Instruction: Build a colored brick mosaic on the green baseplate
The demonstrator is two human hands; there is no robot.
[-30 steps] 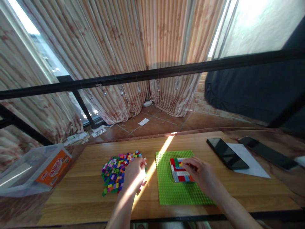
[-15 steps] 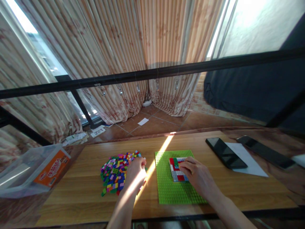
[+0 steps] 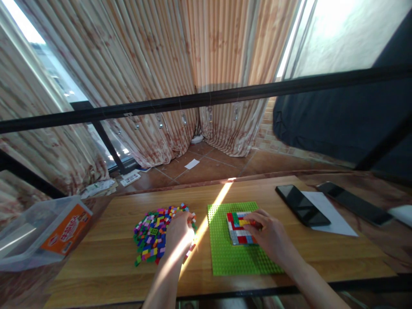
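My left hand rests at the right side of a heap of small multicoloured toy bricks. Its fingers are curled together, and whatever they pinch is too small to make out. My right hand bends over a low block of bricks built from red, white, grey, blue and green pieces. This build sits on a green studded baseplate. Thumb and forefinger come together at its upper right part, with yellow and red showing at the tips; I cannot make out whether they hold a brick. The hand hides the build's right side.
A clear plastic box with an orange label stands left of the wooden table. At the right, a black phone lies partly on white paper, and another dark phone lies beyond it. Sunlight stripes the tabletop.
My right hand has drawn slightly right across the build, uncovering a yellow piece beside the green one. My left hand stays at the heap. The whole view has shifted slightly.
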